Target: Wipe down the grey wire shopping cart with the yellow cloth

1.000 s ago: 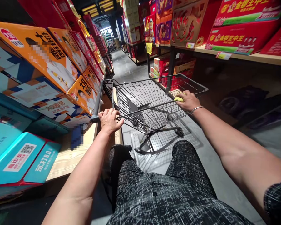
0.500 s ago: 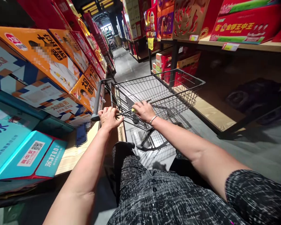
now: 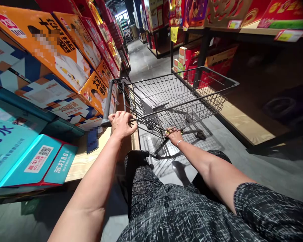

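Observation:
A black wire shopping cart (image 3: 181,85) stands turned sideways in the aisle, its basket pointing right. My left hand (image 3: 123,125) is closed over the basket's near top rail, close to the end of the grey push handle (image 3: 108,104). Lower down, my right hand (image 3: 174,135), a bracelet at its wrist, has its fingers curled at the bottom wires of the basket's near side. Something small and yellow shows at those fingers, too small to name. The wire basket holds nothing that I can see.
At left, orange boxes (image 3: 73,43) and turquoise cartons (image 3: 37,164) are stacked on a wooden shelf, with a dark blue card-like item (image 3: 92,141) at its edge. A wooden shelf unit (image 3: 255,131) with red gift boxes lies right. The tiled aisle (image 3: 143,55) runs ahead.
My right hand has left the near top rail and moved down and right to the basket's lower wires. My left hand stays on the rail. The view has shifted slightly.

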The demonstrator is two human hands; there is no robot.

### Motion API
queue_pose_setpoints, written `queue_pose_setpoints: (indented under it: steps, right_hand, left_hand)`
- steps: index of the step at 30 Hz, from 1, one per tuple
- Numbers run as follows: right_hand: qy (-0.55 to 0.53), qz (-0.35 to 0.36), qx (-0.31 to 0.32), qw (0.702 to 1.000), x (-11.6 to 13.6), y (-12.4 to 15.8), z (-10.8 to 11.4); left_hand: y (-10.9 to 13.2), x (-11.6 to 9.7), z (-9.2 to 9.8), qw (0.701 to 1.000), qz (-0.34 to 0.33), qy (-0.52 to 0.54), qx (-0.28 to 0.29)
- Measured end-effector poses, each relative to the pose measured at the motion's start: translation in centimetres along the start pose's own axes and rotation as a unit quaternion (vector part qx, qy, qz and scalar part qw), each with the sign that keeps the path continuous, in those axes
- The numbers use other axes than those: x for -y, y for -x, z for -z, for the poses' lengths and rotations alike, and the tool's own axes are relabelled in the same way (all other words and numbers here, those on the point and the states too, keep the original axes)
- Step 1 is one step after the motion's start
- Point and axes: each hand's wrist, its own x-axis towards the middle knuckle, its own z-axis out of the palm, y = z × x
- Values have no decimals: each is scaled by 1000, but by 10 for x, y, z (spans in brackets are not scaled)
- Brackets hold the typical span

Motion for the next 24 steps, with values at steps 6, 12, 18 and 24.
queue_pose_setpoints:
  steps: [6, 12, 18, 24]
  right_hand:
    - [5, -32, 36, 999, 35, -8, 13]
    - [-30, 36, -99, 994, 72, -48, 87]
    - [0, -10, -83, 997, 14, -42, 81]
    - [1, -141, 84, 986, -32, 25, 15]
  left_hand:
    - [0, 4, -3, 1000, 4, 10, -5]
    - [0, 10, -3, 1000, -5, 8, -8]
    - [0, 16, -1, 1000, -2, 5, -5]
    - [-1, 21, 0, 1000, -4, 11, -3]
